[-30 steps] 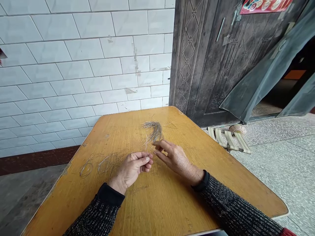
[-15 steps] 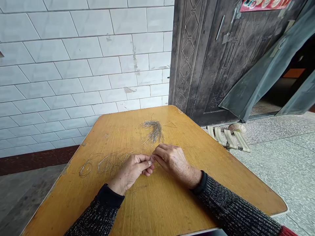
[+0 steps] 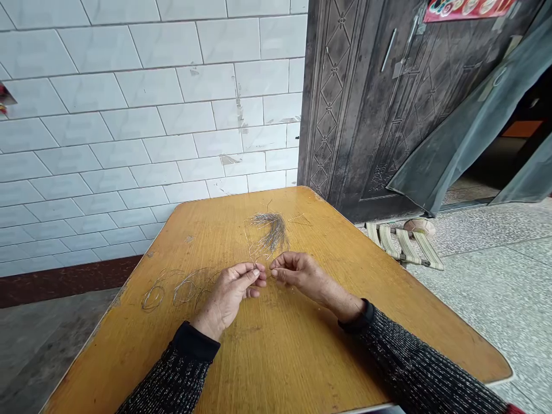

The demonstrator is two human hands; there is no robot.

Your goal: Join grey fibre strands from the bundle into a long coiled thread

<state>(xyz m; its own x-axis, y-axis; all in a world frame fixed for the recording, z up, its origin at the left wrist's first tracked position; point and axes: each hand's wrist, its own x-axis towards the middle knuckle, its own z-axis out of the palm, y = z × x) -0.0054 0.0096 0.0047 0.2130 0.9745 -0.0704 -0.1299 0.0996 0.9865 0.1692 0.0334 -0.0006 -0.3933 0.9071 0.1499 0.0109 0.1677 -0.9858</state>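
Note:
My left hand is closed over the middle of the table, thumb and fingers pinching a thin metal wire that sticks up from the fingertips. Just to its right, a small gap away, my right hand has its thumb and forefinger pinched together; whatever sits between them is too fine to make out. Beyond both hands lies a bent bundle of thin wires. Left of my left hand are wire loops with loose tails, another wire loop and one partly hidden by the hand.
The wooden table stands against a white tiled wall. A few loose wires lie right of the bundle. A dark patterned door, a hanging curtain and a low strap stool are on the right.
My hands have drawn apart: the right fingertips have come away from the left ones. Wire now shows standing above my left fingers. The view has shifted slightly.

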